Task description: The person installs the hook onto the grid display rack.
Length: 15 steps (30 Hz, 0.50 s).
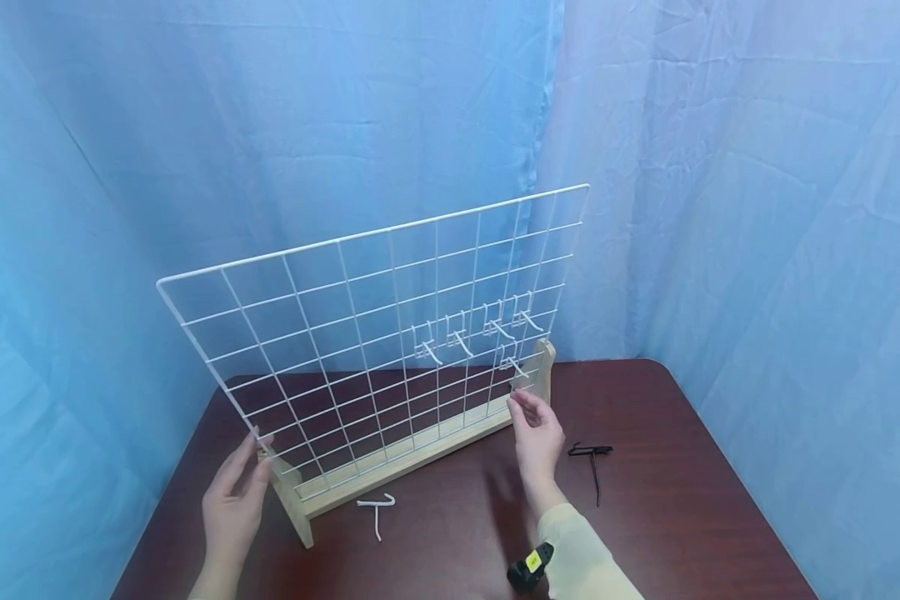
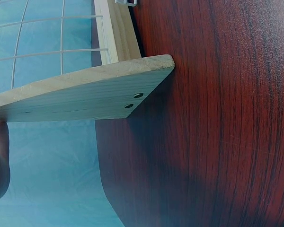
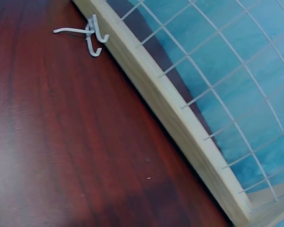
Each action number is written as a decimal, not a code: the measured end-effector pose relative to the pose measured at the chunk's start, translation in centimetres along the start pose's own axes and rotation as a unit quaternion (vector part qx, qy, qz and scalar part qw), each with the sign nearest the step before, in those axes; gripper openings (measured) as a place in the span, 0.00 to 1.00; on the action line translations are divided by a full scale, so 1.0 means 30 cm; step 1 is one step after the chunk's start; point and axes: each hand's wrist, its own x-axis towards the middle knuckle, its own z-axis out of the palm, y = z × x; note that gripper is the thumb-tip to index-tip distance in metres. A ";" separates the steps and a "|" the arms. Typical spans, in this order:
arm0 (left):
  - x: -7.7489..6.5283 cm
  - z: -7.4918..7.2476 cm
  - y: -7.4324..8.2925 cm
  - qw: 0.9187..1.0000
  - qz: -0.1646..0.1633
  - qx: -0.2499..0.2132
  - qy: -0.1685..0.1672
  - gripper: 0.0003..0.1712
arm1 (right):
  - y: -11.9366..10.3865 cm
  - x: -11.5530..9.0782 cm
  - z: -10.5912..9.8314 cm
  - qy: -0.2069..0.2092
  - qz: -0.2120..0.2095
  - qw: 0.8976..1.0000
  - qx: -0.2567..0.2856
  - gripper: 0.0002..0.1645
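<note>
A white wire grid panel (image 1: 367, 317) stands in a wooden base (image 1: 412, 462). Several white hooks (image 1: 461, 342) hang on its right half. At the left upright (image 1: 292, 500), my left hand (image 1: 232, 492) grips the wood beside the grid's edge; in the left wrist view only a dark finger (image 2: 1, 156) touches the upright. Close to the right upright (image 1: 543, 362), my right hand (image 1: 536, 429) has its thumb and fingertips together at the grid's lower wires. A small dark bit shows at those fingertips, too small to identify. The right wrist view does not show the hand.
A loose white hook (image 1: 377, 510) lies on the dark red table (image 1: 435, 550) before the base. A black hook (image 1: 592, 458) lies right of my right hand. A black device with a yellow label (image 1: 531, 567) sits by the right sleeve. Blue curtains (image 1: 270, 125) surround the table.
</note>
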 end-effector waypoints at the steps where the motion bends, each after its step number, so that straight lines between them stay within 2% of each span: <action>1: 0.000 0.000 0.003 1.000 0.001 -0.001 -0.001 0.27 | 0.022 -0.005 0.003 -0.002 -0.001 1.000 0.000 0.12; 6: -0.001 0.000 0.012 1.000 0.018 -0.009 -0.002 0.27 | 0.105 -0.034 0.015 -0.014 0.003 1.000 -0.007 0.12; 15: -0.001 0.000 0.008 0.999 0.032 -0.018 -0.002 0.27 | 0.146 -0.100 0.029 -0.039 0.013 0.999 -0.010 0.10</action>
